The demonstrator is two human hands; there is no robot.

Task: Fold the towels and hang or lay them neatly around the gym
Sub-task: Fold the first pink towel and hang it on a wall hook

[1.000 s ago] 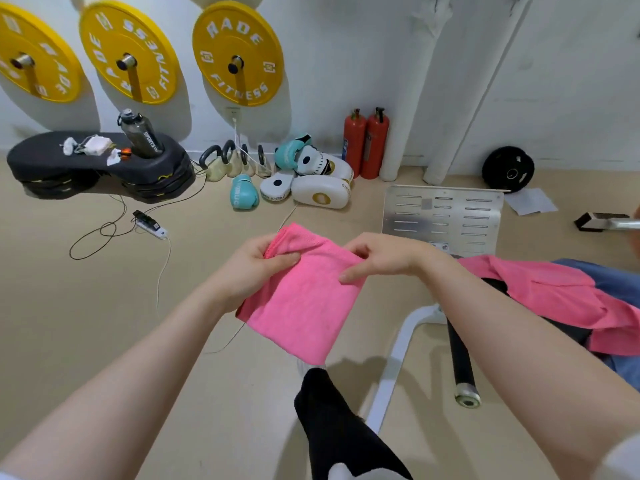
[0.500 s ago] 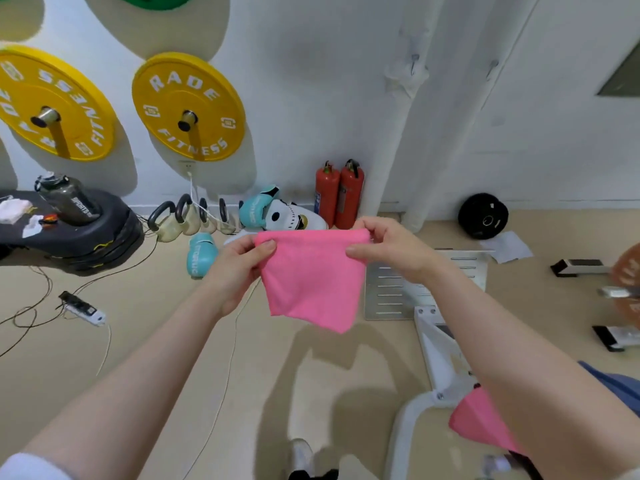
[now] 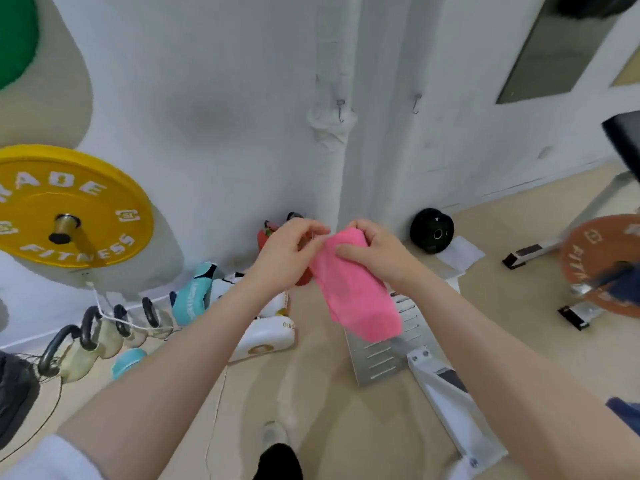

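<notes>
Pink towel [image 3: 353,289] — soft matt cloth, yellow weight plate [image 3: 69,206] smooth with metal hub, slotted plate [image 3: 384,355] — brushed metal, wall [image 3: 207,98] rough painted.

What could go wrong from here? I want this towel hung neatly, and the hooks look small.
1. The right hand bunches the top of the pink towel while the left hand pinches only its edge, so the fold may slip open as it is lifted.
2. The wall hooks are thin and sit well above the hands; a thick folded corner may not catch and could drop to the floor.
</notes>
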